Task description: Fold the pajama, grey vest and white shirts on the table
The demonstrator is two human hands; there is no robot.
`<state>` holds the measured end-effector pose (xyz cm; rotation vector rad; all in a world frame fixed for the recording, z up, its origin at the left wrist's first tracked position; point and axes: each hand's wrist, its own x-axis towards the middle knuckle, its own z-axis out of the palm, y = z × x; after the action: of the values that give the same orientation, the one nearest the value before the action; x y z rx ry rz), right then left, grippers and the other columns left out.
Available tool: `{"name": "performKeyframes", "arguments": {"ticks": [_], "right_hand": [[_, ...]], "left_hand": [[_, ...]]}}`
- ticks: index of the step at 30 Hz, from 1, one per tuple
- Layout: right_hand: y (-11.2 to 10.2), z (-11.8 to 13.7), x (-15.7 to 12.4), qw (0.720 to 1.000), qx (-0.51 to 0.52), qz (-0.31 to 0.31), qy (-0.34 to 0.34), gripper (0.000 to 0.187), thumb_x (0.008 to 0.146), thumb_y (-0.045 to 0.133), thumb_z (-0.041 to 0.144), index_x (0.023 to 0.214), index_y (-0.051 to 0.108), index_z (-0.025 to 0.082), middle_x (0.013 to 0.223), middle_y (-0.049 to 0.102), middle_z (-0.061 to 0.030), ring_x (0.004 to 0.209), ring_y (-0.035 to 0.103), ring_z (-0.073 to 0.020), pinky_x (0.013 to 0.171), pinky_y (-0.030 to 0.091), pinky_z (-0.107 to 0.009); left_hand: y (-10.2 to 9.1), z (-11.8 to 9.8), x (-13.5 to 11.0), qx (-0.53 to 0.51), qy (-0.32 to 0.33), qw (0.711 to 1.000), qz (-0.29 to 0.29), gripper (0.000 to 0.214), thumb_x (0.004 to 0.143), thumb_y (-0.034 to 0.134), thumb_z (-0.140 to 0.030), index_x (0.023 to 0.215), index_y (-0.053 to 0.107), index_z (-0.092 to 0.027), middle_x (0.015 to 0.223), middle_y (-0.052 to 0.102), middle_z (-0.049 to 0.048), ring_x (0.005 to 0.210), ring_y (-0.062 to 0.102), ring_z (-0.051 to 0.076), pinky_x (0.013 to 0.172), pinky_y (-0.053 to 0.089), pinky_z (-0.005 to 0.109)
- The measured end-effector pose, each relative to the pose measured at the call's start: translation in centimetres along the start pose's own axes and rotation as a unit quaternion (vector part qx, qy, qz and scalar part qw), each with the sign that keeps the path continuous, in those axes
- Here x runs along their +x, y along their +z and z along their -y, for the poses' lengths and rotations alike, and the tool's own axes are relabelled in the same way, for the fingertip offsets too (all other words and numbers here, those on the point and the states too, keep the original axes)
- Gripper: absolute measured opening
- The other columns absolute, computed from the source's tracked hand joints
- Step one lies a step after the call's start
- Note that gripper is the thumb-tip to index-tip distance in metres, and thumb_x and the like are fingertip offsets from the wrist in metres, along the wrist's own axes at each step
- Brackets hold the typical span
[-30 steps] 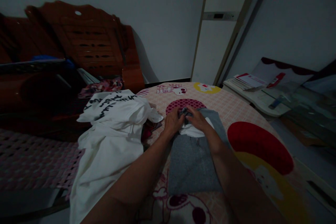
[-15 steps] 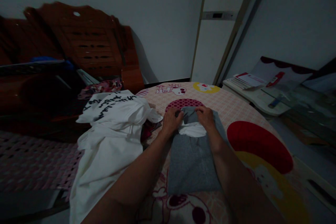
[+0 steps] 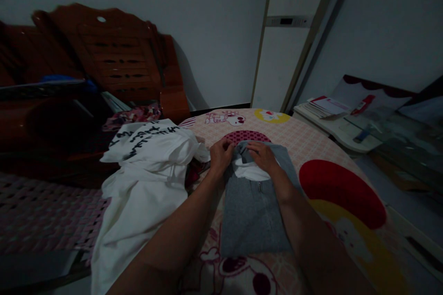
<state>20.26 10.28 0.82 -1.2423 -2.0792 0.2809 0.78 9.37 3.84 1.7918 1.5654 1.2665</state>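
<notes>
A grey knit sweater (image 3: 254,221) with a short zipper lies folded into a rectangle before me, its collar pointing away. White cloth (image 3: 251,171) shows inside the neck opening. My left hand (image 3: 221,156) is at the collar's left corner, thumb and fingers pinched together at its edge. Across the right part of the collar lies my right hand (image 3: 263,156), its fingers stretched out to the left over the fabric. Left of my forearms, a white garment (image 3: 148,193) with black lettering is spread loosely, hanging past the table's side.
The round table has a patterned pink cloth (image 3: 311,143). A wooden chair (image 3: 114,55) stands behind on the left, with floral fabric (image 3: 134,116) on it. To the right is a white stand (image 3: 360,143) with papers (image 3: 327,105) and a glass surface (image 3: 398,133).
Both hands have shifted left along the collar. My left hand moved to its outer corner, and the fingers of my right hand have straightened from a pinch.
</notes>
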Motion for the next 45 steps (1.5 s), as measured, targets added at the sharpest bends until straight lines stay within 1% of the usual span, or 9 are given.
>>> {"name": "performKeyframes", "arguments": {"ticks": [7,14,18,22,27,33,37,41,45], "right_hand": [[1.5,0.2,-0.2,0.997,0.009,0.075,-0.032,0.042,0.084,0.052,0.007,0.12,0.069,0.018,0.132,0.065,-0.0117,0.125,0.058,-0.022,0.111,0.041,-0.043],[1.8,-0.6,-0.1,0.995,0.005,0.086,-0.046,0.038,0.09,0.048,0.014,0.122,0.068,0.018,0.134,0.062,-0.0129,0.127,0.056,-0.0222,0.112,0.04,-0.045],[1.7,-0.7,0.0,0.995,0.012,0.092,-0.042,0.039,0.09,0.049,0.014,0.123,0.068,0.02,0.135,0.062,-0.0107,0.128,0.055,-0.0215,0.112,0.04,-0.044],[1.7,-1.0,0.1,0.996,0.018,0.078,-0.045,0.04,0.092,0.047,0.018,0.127,0.065,0.019,0.137,0.06,-0.0115,0.128,0.055,-0.0215,0.112,0.04,-0.044],[2.2,-0.4,0.3,0.995,-0.028,0.087,-0.033,0.042,0.091,0.048,0.019,0.131,0.062,0.019,0.142,0.056,-0.012,0.134,0.048,-0.0237,0.116,0.033,-0.048],[2.9,1.8,0.0,0.985,-0.116,0.116,0.052,0.052,0.088,0.052,0.016,0.139,0.053,0.019,0.154,0.041,-0.0131,0.143,0.035,-0.0326,0.116,0.024,-0.056],[1.9,1.8,0.4,0.996,-0.059,0.06,0.042,0.041,0.087,0.052,0.017,0.125,0.065,0.017,0.143,0.055,-0.014,0.133,0.049,-0.0299,0.112,0.034,-0.049],[0.3,1.6,0.7,0.997,0.051,-0.023,0.061,0.032,0.093,0.046,0.029,0.098,0.076,0.019,0.104,0.076,-0.0071,0.103,0.067,-0.0247,0.096,0.049,-0.038],[-0.3,2.7,0.5,0.986,0.154,-0.011,0.064,0.034,0.089,0.055,0.035,0.112,0.074,0.018,0.107,0.075,-0.0068,0.1,0.069,-0.0238,0.091,0.051,-0.037]], "left_hand": [[0.1,-1.1,-0.8,0.174,0.053,0.98,0.078,0.032,0.081,0.061,-0.049,0.077,0.066,-0.017,0.074,0.069,0.0064,0.074,0.064,0.021,0.07,0.046,0.03],[0.5,-1.1,-1.5,0.281,0.036,0.953,0.107,0.033,0.076,0.066,-0.049,0.086,0.067,-0.018,0.088,0.072,0.015,0.088,0.067,0.03,0.073,0.049,0.035],[0.7,-1.1,-1.6,0.302,0.038,0.946,0.108,0.019,0.079,0.062,-0.033,0.088,0.068,-0.017,0.09,0.072,0.0149,0.09,0.068,0.029,0.075,0.048,0.035],[0.5,-0.9,-1.1,0.25,-0.008,0.965,0.075,0.013,0.079,0.057,-0.025,0.079,0.067,-0.017,0.083,0.071,0.011,0.083,0.066,0.025,0.071,0.046,0.032],[0.3,0.0,0.0,0.088,-0.017,0.996,-0.007,0.015,0.079,0.054,-0.027,0.069,0.062,-0.018,0.068,0.062,0.0011,0.068,0.059,0.016,0.067,0.043,0.027],[1.5,0.8,0.0,-0.031,0.009,0.999,0.03,0.02,0.08,0.054,-0.03,0.066,0.06,-0.018,0.063,0.058,-0.0018,0.064,0.055,0.014,0.062,0.041,0.025],[1.5,1.0,0.0,-0.023,0.011,0.999,0.034,0.028,0.087,0.045,-0.027,0.075,0.068,-0.017,0.075,0.069,0.0028,0.075,0.062,0.017,0.073,0.046,0.028],[1.5,1.6,0.3,-0.04,-0.025,0.999,0.009,0.026,0.08,0.047,-0.01,0.089,0.07,-0.017,0.088,0.072,0.0046,0.083,0.066,0.017,0.08,0.05,0.029],[1.6,2.0,0.4,-0.063,-0.04,0.997,-0.009,0.029,0.075,0.046,-0.003,0.09,0.066,-0.017,0.088,0.072,0.004,0.082,0.067,0.016,0.081,0.051,0.028]]}}
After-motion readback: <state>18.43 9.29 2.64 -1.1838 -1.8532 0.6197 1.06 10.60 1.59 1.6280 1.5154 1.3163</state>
